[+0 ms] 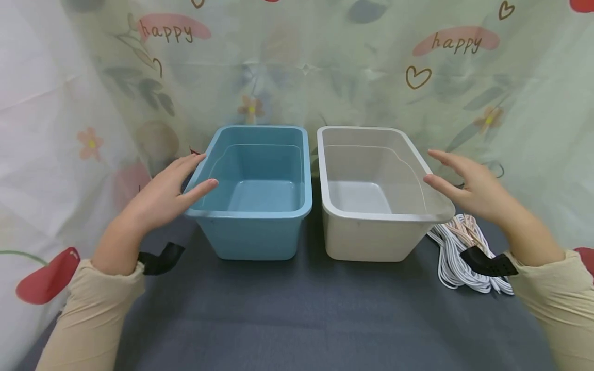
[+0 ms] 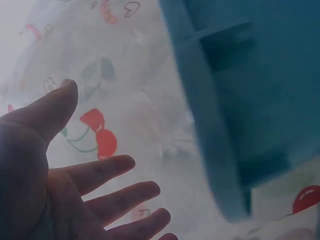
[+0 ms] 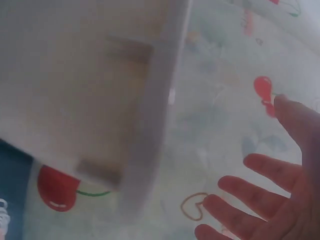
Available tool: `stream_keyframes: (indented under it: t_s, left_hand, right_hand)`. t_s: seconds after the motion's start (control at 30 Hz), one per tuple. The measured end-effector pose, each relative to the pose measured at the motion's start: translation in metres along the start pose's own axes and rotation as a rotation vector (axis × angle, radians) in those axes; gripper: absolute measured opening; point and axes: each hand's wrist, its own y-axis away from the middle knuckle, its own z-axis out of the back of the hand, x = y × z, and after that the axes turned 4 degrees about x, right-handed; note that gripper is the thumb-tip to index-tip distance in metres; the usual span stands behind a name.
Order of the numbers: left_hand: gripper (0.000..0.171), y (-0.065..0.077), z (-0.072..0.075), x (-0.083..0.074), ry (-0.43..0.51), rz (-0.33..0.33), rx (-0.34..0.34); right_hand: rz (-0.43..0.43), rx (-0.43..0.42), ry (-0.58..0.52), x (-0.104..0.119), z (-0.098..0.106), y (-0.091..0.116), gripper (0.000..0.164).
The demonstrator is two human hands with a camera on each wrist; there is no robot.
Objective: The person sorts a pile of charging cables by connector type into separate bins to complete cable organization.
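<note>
Two plastic bins stand side by side on the dark cloth: a blue bin [image 1: 252, 237] on the left and a beige bin [image 1: 366, 239] on the right, both with nothing inside. My left hand [image 1: 162, 193] hovers by the blue bin's left rim, fingers spread; the left wrist view shows a gap between the fingertips and the rim [image 2: 200, 120]. Beside the beige bin's right rim is my right hand [image 1: 478, 188], its fingers extended and apart from the bin wall in the right wrist view. Neither hand holds anything.
A bundle of white and peach cord [image 1: 464, 257] lies right of the beige bin, partly under my right wrist. Behind the bins hangs a printed curtain [image 1: 306, 87], which also runs along both sides. Dark cloth [image 1: 297, 314] covers the table.
</note>
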Motion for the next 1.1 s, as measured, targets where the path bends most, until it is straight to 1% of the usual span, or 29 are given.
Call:
stream_keyframes:
  t_s: [0.07,0.2,0.3,0.37,0.47,0.57,0.77,0.83,0.97,1.1]
  left_hand:
    - [0.077,0.004,-0.005,0.008,0.029,-0.006,-0.033]
    - [0.074,0.012,-0.016,0.022,0.067,-0.01,-0.099]
    - [0.073,0.018,-0.023,0.031,0.086,0.003,-0.152]
    - [0.072,0.021,-0.028,0.036,0.111,0.029,-0.183]
    - [0.069,0.026,-0.034,0.04,0.151,0.072,-0.226]
    - [0.065,0.031,-0.041,0.041,0.18,0.09,-0.275]
    - [0.052,0.036,-0.054,0.033,0.187,0.056,-0.393]
    - [0.049,0.036,-0.058,0.03,0.179,0.055,-0.427]
    - [0.044,0.035,-0.063,0.026,0.161,0.065,-0.491]
    - [0.041,0.034,-0.065,0.024,0.152,0.077,-0.52]
  right_hand:
    - [-0.03,-0.038,-0.057,-0.007,-0.004,0.007,0.054]
    - [-0.054,-0.176,-0.197,-0.022,-0.014,0.021,0.044]
    - [-0.029,-0.293,-0.283,-0.032,-0.021,0.03,0.038]
    - [-0.034,-0.352,-0.307,-0.037,-0.025,0.036,0.035]
    - [-0.061,-0.406,-0.304,-0.045,-0.03,0.045,0.033]
    - [-0.112,-0.416,-0.295,-0.052,-0.035,0.052,0.033]
    - [-0.213,-0.404,-0.263,-0.061,-0.044,0.063,0.035]
    - [-0.243,-0.398,-0.257,-0.064,-0.047,0.067,0.036]
    - [-0.297,-0.362,-0.265,-0.072,-0.051,0.075,0.037]
    - [-0.381,-0.309,-0.264,-0.08,-0.053,0.082,0.044]
